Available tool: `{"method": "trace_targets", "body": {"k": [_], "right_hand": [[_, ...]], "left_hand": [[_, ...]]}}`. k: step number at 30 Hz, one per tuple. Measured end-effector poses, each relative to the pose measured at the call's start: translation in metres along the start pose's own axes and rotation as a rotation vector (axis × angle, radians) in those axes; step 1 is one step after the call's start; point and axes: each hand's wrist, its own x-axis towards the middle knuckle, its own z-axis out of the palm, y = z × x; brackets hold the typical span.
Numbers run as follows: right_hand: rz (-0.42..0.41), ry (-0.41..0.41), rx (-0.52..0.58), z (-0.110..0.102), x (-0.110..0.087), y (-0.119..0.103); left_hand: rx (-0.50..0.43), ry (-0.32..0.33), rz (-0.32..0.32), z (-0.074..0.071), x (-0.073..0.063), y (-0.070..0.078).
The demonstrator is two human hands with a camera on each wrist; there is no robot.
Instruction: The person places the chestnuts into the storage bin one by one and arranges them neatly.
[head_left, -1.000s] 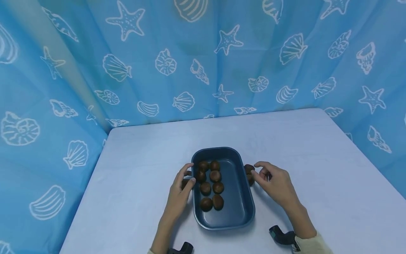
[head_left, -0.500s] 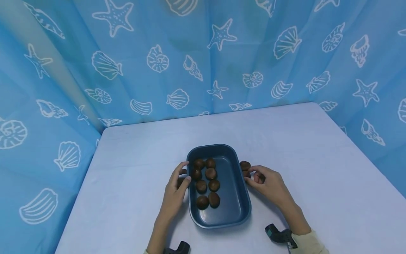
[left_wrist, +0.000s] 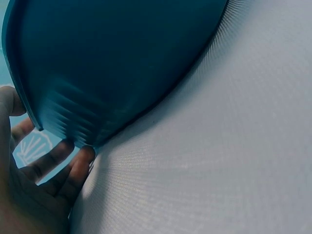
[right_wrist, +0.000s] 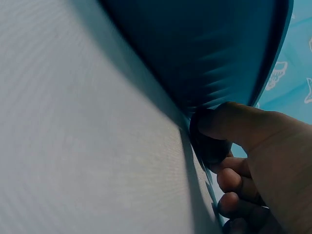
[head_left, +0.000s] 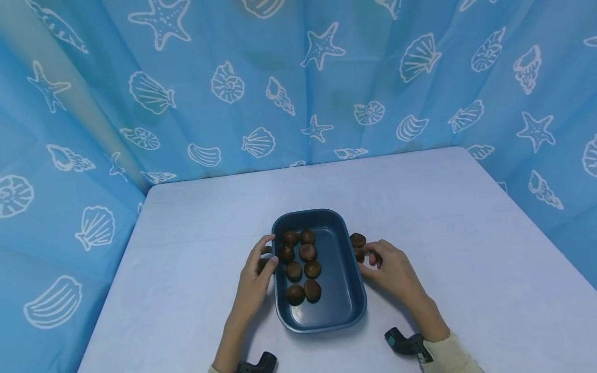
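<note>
In the head view a dark blue rectangular tray (head_left: 342,308) holds several brown chestnuts (head_left: 308,252), in two rough columns along its left side. Outside its right wall lie two more: a farther chestnut (head_left: 357,239) and a nearer one (head_left: 358,254). My right hand (head_left: 392,269) pinches the nearer chestnut between thumb and fingers; the right wrist view shows this dark chestnut (right_wrist: 208,139) close against the tray's outer wall. My left hand (head_left: 254,280) rests at the tray's left side, thumb at the rim and fingertips touching the outer wall.
The tray stands on a table with a white cloth (head_left: 200,248). A blue curtain (head_left: 280,77) with white shell and starfish prints hangs behind the table and at its sides. Each wrist wears a black camera mount, such as the right mount (head_left: 404,343).
My right thumb and fingers have come in toward the tray and taken hold of the nearer chestnut. The left hand stays at the tray. The head view has shifted slightly.
</note>
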Motion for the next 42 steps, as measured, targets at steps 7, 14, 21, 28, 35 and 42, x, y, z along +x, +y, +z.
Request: {"method": "trace_targets", "body": {"k": [7,14,21,28,35,42], "right_hand": [[-0.027,0.003,0.039,0.001,0.001,0.001],[-0.028,0.03,0.07,0.001,0.0,0.005],[-0.049,0.065,0.096,-0.006,0.001,0.004],[-0.075,0.111,0.105,-0.01,0.001,0.001],[-0.076,0.126,0.114,-0.014,-0.001,0.001],[-0.084,0.141,0.109,-0.019,-0.002,0.0]], "left_hand": [[-0.013,-0.006,0.011,-0.002,-0.004,0.013],[-0.005,-0.001,0.003,0.0,-0.001,0.0],[-0.005,-0.005,-0.002,0.002,-0.001,0.001],[0.006,0.006,-0.004,0.0,-0.001,0.001],[0.006,0.0,-0.013,0.0,-0.001,0.002],[0.011,0.001,-0.014,-0.001,-0.001,0.002]]}}
